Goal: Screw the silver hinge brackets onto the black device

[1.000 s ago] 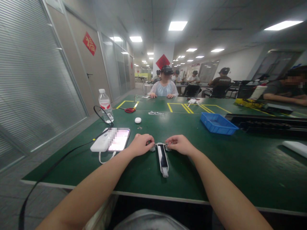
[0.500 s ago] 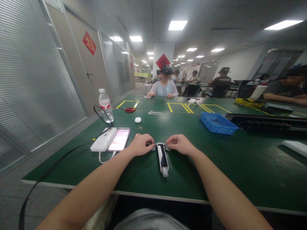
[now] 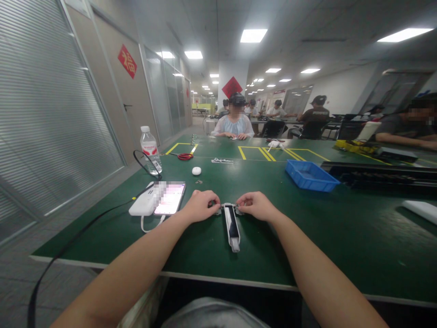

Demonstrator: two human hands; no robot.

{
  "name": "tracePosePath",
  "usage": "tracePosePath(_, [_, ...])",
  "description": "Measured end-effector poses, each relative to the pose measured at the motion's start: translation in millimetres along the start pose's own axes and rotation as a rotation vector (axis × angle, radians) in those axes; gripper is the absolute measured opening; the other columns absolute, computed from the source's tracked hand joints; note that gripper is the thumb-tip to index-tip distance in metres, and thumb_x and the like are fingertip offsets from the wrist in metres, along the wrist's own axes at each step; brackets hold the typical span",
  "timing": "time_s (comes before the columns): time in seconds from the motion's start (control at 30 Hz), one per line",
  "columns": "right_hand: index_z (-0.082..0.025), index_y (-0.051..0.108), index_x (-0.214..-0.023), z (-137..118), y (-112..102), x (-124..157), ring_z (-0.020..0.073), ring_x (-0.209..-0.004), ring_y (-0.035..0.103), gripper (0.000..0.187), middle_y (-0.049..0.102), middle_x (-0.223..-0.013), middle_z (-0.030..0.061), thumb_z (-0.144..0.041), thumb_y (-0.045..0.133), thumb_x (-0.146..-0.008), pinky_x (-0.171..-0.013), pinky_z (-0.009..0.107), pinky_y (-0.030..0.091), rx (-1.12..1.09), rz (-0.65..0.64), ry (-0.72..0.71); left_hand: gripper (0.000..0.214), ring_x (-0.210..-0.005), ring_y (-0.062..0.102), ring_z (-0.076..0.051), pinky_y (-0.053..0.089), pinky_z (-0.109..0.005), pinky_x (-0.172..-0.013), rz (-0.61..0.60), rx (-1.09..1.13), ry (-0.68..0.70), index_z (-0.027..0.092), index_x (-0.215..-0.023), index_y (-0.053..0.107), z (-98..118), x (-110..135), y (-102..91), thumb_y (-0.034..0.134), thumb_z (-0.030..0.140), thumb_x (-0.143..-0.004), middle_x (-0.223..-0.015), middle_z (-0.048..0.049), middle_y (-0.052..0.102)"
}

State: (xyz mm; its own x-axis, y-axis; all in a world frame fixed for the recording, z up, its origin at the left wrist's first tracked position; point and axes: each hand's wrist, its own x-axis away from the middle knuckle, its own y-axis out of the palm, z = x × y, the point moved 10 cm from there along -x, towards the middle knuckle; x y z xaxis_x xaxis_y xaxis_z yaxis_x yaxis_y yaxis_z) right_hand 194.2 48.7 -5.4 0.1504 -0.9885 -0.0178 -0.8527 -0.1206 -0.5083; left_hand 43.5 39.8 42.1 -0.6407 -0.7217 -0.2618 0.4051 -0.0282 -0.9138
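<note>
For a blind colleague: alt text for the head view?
The left hand and right hand pinch the far end of a narrow white-and-black device on a green table. A smartphone on a white power bank lies left, a blue plastic tray right.

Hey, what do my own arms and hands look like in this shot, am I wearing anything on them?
Both are bare. The left forearm and right forearm show no sleeve anywhere up to the bottom edge of the picture. The left hand and right hand have no gloves. No watch, bracelet, ring, strap or marking shows on either wrist or hand.
</note>
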Motion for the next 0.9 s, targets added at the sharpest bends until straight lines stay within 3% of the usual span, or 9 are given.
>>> tracePosePath(0.67, [-0.012,0.068,-0.083,-8.6,-0.6,3.4,0.0095,-0.055,0.059,0.019,0.066,-0.065,0.0011,-0.015,0.067,-0.064,-0.055,0.020,0.046,0.061,0.013,-0.019,0.020,-0.082,0.058,-0.016,0.034,-0.031,-0.080,0.007,-0.018,0.001,0.021,-0.085,0.064,1.4,-0.4,-1.9,0.048,0.031,-0.086,-0.087,0.0007,0.064])
tracePosePath(0.9, [-0.013,0.068,-0.079,-9.4,-0.6,4.2,0.0094,-0.056,0.058,0.013,0.066,-0.063,0.0011,-0.015,0.066,-0.066,-0.054,0.019,0.045,0.086,0.001,-0.023,0.016,-0.081,0.058,-0.016,0.034,-0.032,-0.081,-0.016,-0.001,0.008,0.022,-0.087,0.065,1.8,1.0,0.1,0.054,0.032,-0.081,-0.088,0.0010,0.064])
